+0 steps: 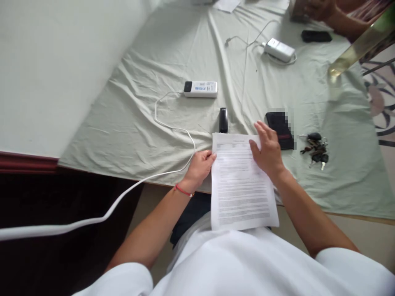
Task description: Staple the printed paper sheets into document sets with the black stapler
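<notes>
A pale green tablecloth (pixel 123 107) spreads under everything. At its near edge lies the printed paper (pixel 243 197), long axis running near to far, its near end reaching past the table edge towards the person's white shirt (pixel 234 259). The paper sits between the hands: the left hand (pixel 199 166) pinches its left edge, while the right hand (pixel 268 152), fingers extended and loose, is at its far right edge, contact unclear. Right of that hand's fingertips is a black wallet-like case (pixel 279 129); farther left, a white power bank (pixel 202 89); far right, a key bunch (pixel 316 149). Smallest, a black stapler-like object (pixel 224 119) points near-far, just beyond the paper's far edge.
</notes>
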`<move>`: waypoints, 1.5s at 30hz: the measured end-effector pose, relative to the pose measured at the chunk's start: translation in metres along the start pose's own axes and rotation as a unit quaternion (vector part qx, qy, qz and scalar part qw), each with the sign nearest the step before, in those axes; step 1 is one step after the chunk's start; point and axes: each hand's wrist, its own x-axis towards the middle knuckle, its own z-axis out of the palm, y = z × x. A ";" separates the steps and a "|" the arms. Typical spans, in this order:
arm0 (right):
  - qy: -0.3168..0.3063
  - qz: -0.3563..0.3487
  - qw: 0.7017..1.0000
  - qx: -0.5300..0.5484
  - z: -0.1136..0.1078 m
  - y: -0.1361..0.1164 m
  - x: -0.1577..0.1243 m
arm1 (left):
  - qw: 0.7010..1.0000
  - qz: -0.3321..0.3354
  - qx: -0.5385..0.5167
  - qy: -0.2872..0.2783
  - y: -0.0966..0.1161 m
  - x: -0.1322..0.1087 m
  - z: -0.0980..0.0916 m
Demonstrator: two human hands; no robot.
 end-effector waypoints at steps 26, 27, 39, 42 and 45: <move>-0.067 0.297 0.791 0.531 0.001 0.003 -0.023 | 0.990 0.111 -0.078 0.032 -0.017 -0.001 -0.019; -0.058 0.296 0.795 0.527 0.002 0.002 -0.022 | 0.988 0.116 -0.085 0.047 -0.017 0.000 -0.018; -0.049 0.302 0.831 0.464 -0.005 0.000 -0.020 | 0.972 0.110 -0.140 0.151 -0.014 0.001 -0.018; -0.031 0.279 0.886 0.369 -0.006 0.007 -0.023 | 0.970 0.103 -0.158 0.156 -0.014 0.002 -0.018; -0.001 0.273 0.912 0.306 -0.006 0.015 -0.024 | 0.971 0.118 -0.136 0.160 -0.017 0.005 -0.019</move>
